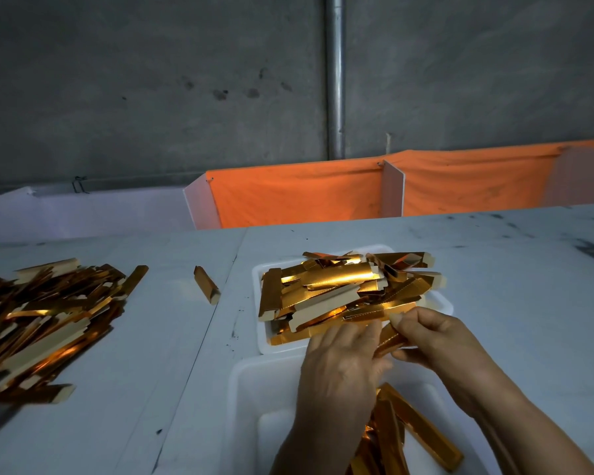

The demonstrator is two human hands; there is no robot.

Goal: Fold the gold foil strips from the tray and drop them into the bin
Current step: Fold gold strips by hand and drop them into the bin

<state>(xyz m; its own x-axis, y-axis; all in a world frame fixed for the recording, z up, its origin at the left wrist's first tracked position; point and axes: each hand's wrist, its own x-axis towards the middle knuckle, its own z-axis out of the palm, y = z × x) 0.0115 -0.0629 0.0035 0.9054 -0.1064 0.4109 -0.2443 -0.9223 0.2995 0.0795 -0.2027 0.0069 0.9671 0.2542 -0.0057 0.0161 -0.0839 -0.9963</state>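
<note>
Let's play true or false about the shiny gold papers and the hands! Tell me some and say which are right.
1. Both hands hold one gold strip between them. True: the left hand and right hand grip it together.
2. The white tray holds no strips. False: it is heaped with gold strips.
3. The bin already has folded strips in it. True.
4. A single folded strip lies alone on the table left of the tray. True.
5. The cloth behind the table is green. False: it is orange.
6. The big loose pile lies on the right. False: it lies on the left.
</note>
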